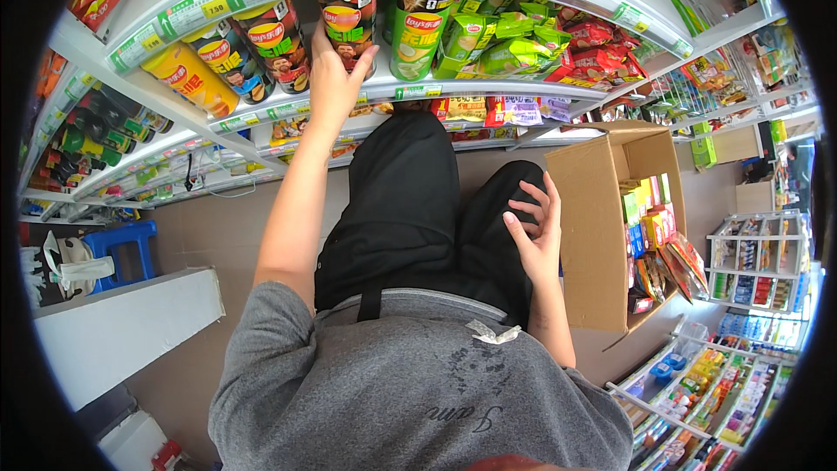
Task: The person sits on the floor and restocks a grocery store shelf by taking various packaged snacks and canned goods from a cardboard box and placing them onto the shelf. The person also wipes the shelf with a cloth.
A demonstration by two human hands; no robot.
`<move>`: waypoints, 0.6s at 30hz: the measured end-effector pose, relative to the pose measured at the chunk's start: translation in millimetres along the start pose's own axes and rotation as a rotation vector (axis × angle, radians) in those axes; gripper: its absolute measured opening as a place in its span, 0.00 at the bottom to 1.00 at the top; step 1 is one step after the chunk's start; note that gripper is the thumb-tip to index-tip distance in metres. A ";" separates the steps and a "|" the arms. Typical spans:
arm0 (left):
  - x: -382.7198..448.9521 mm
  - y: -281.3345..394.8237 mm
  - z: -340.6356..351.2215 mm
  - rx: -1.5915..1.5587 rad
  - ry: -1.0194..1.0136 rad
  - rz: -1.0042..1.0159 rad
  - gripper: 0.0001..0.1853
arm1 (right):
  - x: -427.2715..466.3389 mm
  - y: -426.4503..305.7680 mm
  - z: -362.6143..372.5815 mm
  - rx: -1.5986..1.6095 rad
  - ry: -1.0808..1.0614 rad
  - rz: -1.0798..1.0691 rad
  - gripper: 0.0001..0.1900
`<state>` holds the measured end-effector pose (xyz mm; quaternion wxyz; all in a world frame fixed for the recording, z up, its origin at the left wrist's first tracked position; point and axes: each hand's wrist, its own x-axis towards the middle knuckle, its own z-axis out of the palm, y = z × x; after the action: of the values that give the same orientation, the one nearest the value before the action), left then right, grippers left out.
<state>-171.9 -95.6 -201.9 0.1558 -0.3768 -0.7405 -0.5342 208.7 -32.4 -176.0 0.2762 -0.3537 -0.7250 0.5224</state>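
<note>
My left hand reaches into the shelf and grips a dark Lay's chip canister, fingers at its left side and thumb across its front. This canister stands upright among others. To its left is a similar dark Lay's canister, then a black and blue one and an orange one. A green Lay's canister stands to the right. My right hand holds nothing; its fingers are spread and partly curled beside my right knee.
Green snack bags and red snack bags fill the shelf's right side. An open cardboard box with colourful packages stands on the floor at my right. A blue stool and a white panel are at left.
</note>
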 end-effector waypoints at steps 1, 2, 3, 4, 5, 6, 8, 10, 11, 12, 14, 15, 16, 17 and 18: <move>-1.2 0.0 -0.1 0.013 0.006 0.008 0.48 | 0.5 -0.6 -0.1 -0.004 -0.007 -0.004 0.45; -5.2 0.5 -2.4 0.004 -0.020 -0.031 0.49 | 0.6 -1.4 -0.2 -0.009 -0.014 -0.008 0.45; -8.9 4.4 -4.0 0.067 0.007 0.008 0.49 | 0.5 -1.6 -0.8 -0.014 -0.014 -0.012 0.45; -10.2 8.8 -5.7 0.127 0.038 0.054 0.49 | 1.0 -1.8 -1.2 -0.008 -0.017 -0.020 0.45; -13.9 14.4 -8.8 0.185 0.070 0.099 0.49 | -0.3 -0.9 -2.4 -0.003 -0.019 -0.026 0.45; -18.3 22.3 -12.1 0.220 0.045 0.115 0.48 | -0.8 1.1 -4.2 -0.015 -0.016 -0.021 0.45; -27.3 69.8 -26.3 0.193 -0.014 0.065 0.44 | -2.2 7.2 -9.1 -0.024 0.023 -0.012 0.45; -51.1 107.4 -29.7 -0.020 -0.083 -0.028 0.39 | -1.9 8.7 -18.1 -0.061 0.085 0.009 0.46; -69.2 126.1 -26.4 -0.197 -0.140 -0.107 0.38 | -0.6 15.1 -26.0 -0.070 0.129 0.001 0.45; -87.7 134.2 -26.2 -0.238 -0.247 -0.077 0.37 | 2.7 13.4 -35.4 -0.139 0.180 -0.052 0.44; -117.2 162.8 -21.5 -0.392 -0.592 -0.190 0.34 | 9.6 13.5 -60.6 -0.294 0.327 -0.133 0.42; -135.9 164.3 -11.5 -0.620 -0.782 -0.318 0.31 | 11.9 12.2 -75.5 -0.379 0.416 -0.166 0.40; -149.5 173.4 -7.7 -0.956 -1.002 -0.611 0.28 | 12.9 15.5 -91.5 -0.406 0.509 -0.169 0.38; -151.3 188.2 -8.7 -1.103 -1.222 -0.995 0.25 | 12.7 19.6 -108.2 -0.440 0.597 -0.181 0.36; -164.4 183.9 0.2 -1.212 -1.340 -1.181 0.25 | 9.5 20.5 -123.9 -0.482 0.712 -0.182 0.34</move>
<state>71.1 -133.1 -182.2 -0.7760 -0.1901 -0.3521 -0.4876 303.0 49.0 -157.9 0.4632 -0.5007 -0.7142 0.1573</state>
